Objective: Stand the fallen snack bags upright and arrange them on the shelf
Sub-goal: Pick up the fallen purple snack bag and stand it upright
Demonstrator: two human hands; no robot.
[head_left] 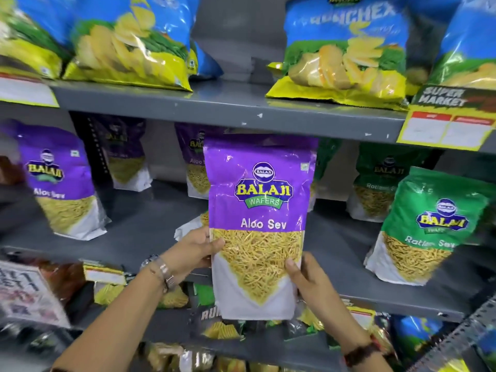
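I hold a purple Aloo Sev bag upright in front of the middle grey shelf. My left hand grips its lower left edge and my right hand grips its lower right edge. Behind it, partly hidden, another purple bag stands, and a bag lies flat on the shelf by my left hand. More purple bags stand at the left and back left.
Green Ratlami Sev bags stand at the right of the same shelf. Blue and yellow chip bags fill the upper shelf. A yellow price tag hangs from its edge. Further snack packs crowd the lower shelf.
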